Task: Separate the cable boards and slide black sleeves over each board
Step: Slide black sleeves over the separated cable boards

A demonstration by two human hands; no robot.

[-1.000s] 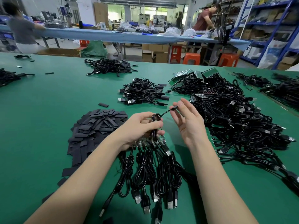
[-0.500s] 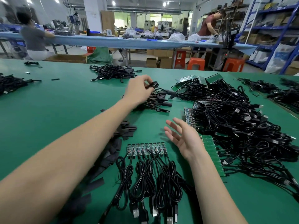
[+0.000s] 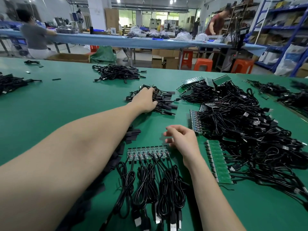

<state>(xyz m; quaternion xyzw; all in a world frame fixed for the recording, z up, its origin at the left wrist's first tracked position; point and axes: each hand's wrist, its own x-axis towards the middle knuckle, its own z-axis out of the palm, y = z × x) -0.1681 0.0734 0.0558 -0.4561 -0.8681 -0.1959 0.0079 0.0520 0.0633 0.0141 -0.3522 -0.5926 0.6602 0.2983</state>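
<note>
Cable boards, joined strip: lies on the green table directly before the person, a row of small circuit boards edge to edge, each trailing a coiled black cable with a USB plug toward the viewer. Judged light and thin; the boards likely snap apart along their joints, so hold is best taken on a board's edges beside a joint, not on the soldered cable root, which looks fragile.

Unprocessed stock: large tangled heap of cables and green strips at right. Soft, springy, prone to snagging; individual items cannot be counted.

Finished pile: sleeved cables, middle distance. The left hand rests on it, fingers spread loosely over the cables; whether anything is pinched beneath cannot be told.

Further cable pile: beyond, well apart from the hands.

Black sleeves: flat short tubes, loose heap left of the strip, mostly hidden behind the left forearm. Judged very light, limp and slippery; each likely needs opening by a squeeze at the sides before a board will enter.

Right hand: hovers just beyond the strip's right end, fingers loosely curled, holding nothing, not touching the boards.

Obscured: component detail on boards too small to read; plugs at the bottom edge cut off; far benches and people blurred.
</note>
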